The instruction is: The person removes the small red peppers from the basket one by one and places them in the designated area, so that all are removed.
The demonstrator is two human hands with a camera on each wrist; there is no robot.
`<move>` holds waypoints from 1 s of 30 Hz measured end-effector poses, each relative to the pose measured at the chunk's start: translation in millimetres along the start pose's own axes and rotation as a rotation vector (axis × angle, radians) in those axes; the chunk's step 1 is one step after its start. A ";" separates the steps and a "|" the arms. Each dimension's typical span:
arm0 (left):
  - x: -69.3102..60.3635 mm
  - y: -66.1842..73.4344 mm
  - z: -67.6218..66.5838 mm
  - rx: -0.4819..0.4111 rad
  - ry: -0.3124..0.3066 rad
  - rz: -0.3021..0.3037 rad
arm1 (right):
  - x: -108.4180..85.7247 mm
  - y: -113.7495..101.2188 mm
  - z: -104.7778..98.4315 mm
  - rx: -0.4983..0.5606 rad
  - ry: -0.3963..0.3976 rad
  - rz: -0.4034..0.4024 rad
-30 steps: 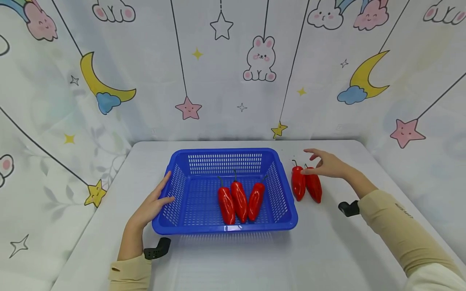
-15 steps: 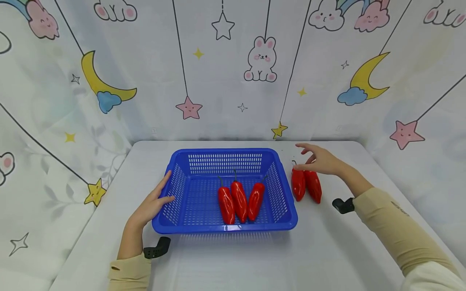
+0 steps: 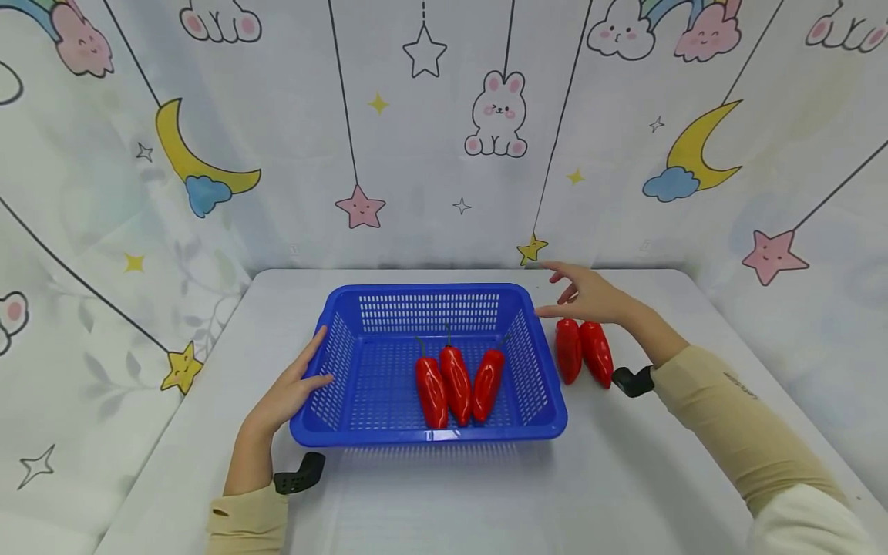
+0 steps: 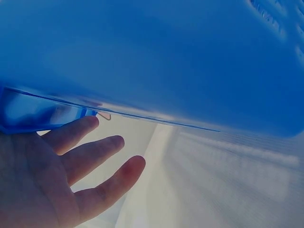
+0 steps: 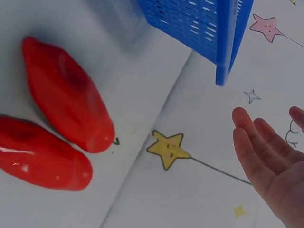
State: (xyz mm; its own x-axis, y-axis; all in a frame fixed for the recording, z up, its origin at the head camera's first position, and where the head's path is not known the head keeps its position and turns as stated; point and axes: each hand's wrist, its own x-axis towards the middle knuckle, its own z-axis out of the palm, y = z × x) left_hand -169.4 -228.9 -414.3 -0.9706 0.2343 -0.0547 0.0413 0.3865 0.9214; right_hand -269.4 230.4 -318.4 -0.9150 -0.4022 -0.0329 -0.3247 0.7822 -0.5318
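Observation:
A blue plastic basket (image 3: 444, 441) stands at the middle of the table with three red chili peppers (image 3: 455, 384) inside, stems pointing away. My left hand (image 3: 291, 389) holds its left rim, the thumb over the edge; in the left wrist view the other fingers (image 4: 105, 190) extend below the rim. My right hand (image 3: 590, 295) hovers by the basket's back right corner with fingers spread and nothing in them. Two more red peppers, a left one (image 3: 569, 353) and a right one (image 3: 597, 354), lie beside the basket below that hand. Their stems are hidden in the head view.
The white table (image 3: 444, 509) ends at a cloth backdrop (image 3: 430, 154) printed with moons, stars and rabbits. Each wrist wears a black device, one on the left (image 3: 301, 474) and one on the right (image 3: 633, 381).
My right hand has moved left and a little farther back, from above the two loose peppers toward the basket's corner. My left hand, the basket and all the peppers have stayed put.

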 end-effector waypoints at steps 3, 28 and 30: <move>-0.1 -0.5 0.5 0.000 -0.001 0.004 | 3.7 -7.5 2.9 -0.008 0.010 -0.013; -0.1 -0.4 0.9 0.016 0.002 -0.010 | 23.3 -49.6 17.7 -0.005 -0.035 -0.153; 0.0 -0.3 0.5 0.015 0.002 -0.003 | 25.1 -53.4 19.1 -0.011 -0.037 -0.164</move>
State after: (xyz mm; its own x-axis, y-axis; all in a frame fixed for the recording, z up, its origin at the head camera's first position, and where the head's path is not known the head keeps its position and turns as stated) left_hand -169.3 -228.5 -414.8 -0.9712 0.2312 -0.0571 0.0415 0.4004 0.9154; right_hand -270.4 169.5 -306.9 -0.8402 -0.5419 0.0222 -0.4718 0.7100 -0.5229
